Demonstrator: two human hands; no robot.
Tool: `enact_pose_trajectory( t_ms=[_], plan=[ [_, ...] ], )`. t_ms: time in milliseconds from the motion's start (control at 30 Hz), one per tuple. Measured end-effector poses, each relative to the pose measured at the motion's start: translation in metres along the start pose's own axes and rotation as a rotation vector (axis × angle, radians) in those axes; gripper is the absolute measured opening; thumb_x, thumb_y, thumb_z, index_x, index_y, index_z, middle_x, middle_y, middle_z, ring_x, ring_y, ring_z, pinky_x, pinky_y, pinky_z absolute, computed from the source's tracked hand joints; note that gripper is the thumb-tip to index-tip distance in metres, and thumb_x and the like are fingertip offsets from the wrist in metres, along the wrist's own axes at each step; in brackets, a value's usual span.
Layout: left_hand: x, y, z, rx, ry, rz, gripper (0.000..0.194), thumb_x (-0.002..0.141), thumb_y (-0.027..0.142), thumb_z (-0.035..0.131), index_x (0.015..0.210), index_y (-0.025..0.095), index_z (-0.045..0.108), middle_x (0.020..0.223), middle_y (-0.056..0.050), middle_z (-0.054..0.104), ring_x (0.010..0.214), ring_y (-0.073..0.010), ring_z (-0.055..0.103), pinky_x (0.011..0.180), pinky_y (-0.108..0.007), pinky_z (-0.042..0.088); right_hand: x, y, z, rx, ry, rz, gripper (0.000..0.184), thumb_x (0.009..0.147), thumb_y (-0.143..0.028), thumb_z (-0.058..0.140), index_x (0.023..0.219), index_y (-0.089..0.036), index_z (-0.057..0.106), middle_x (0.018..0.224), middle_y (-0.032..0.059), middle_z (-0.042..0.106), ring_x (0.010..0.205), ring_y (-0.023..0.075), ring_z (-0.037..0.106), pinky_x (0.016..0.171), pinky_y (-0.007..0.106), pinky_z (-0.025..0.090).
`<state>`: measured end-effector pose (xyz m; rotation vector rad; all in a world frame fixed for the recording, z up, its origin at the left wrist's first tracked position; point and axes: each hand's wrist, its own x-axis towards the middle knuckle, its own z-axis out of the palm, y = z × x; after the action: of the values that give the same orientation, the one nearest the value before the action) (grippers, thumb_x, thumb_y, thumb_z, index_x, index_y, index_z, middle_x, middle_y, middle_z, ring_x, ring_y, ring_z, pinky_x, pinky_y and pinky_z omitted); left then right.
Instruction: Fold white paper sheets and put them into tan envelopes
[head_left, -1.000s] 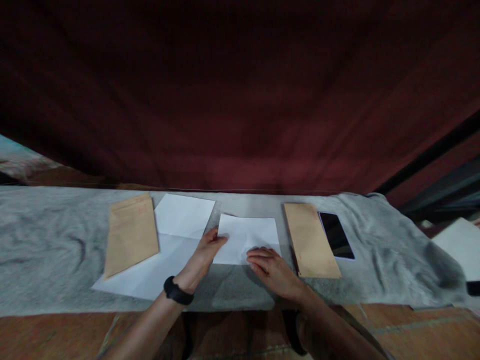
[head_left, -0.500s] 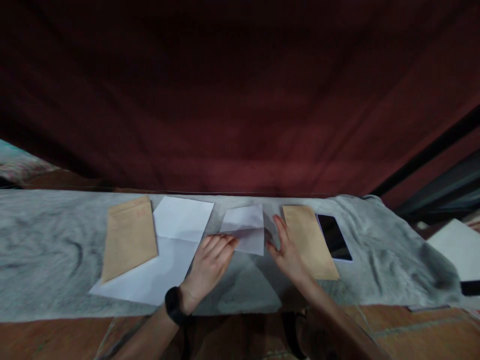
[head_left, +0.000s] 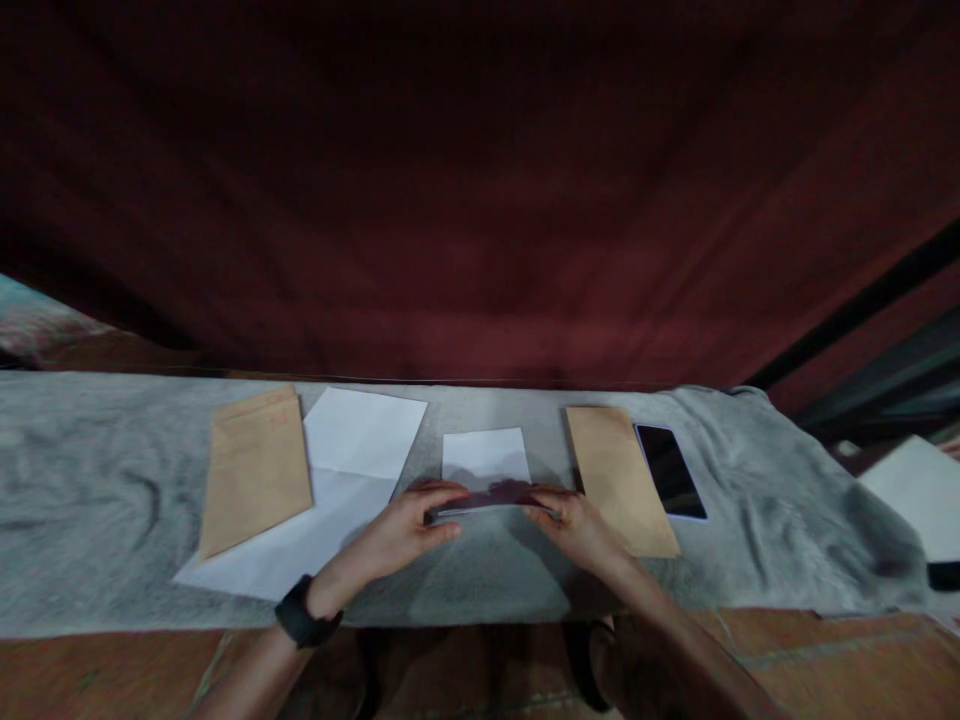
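Note:
A folded sheet of white paper [head_left: 486,452] lies in the middle of the grey cloth, its near edge raised toward me. My left hand [head_left: 412,522] grips that edge at its left end, thumb below and fingers above. At the right end, my right hand [head_left: 566,518] pinches the same edge. Beside my right hand lies a flat brown envelope [head_left: 619,480]. Left of my left hand rest larger white sheets [head_left: 367,430] with a crease across them, partly covered by a stack of brown envelopes [head_left: 256,470].
A phone [head_left: 670,470] with a dark screen lies right of the single envelope. Grey fleece cloth [head_left: 90,500] covers the long surface. A dark red curtain [head_left: 480,250] hangs behind it. At the far right is a white flat object [head_left: 919,495]. Tiled floor [head_left: 112,680] shows below.
Both hands have come to the near edge of the folded paper and taken hold of its two ends. The edge is now lifted; my right hand was open and apart from the paper before.

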<state>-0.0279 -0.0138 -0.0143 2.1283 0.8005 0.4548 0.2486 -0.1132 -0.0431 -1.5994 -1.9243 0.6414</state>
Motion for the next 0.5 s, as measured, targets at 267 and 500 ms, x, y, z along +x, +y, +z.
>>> enact_pose_trajectory(
  t_ms=[267,500],
  plan=[
    [0.009,-0.008,0.010,-0.233,0.129,-0.244,0.028,0.081,0.043,0.065,0.087,0.019,0.078,0.078,-0.004,0.076,0.071,-0.0215,0.067,0.066,-0.029,0.052,0.007,-0.002,0.005,0.097,0.018,0.087,0.035,0.093,-0.028,0.058,0.126,-0.026,0.070,0.122,0.0049,0.075,0.110,0.0242,0.071,0.096,0.038,0.057],
    [0.023,-0.018,0.021,-0.206,0.294,-0.352,0.033,0.082,0.047,0.060,0.087,0.017,0.073,0.078,-0.004,0.073,0.073,-0.0218,0.065,0.066,-0.029,0.049,0.024,0.011,0.015,0.091,0.152,0.258,0.032,0.097,-0.040,0.051,0.105,-0.020,0.075,0.086,0.0051,0.078,0.076,0.0226,0.072,0.071,0.031,0.056]
  ],
)
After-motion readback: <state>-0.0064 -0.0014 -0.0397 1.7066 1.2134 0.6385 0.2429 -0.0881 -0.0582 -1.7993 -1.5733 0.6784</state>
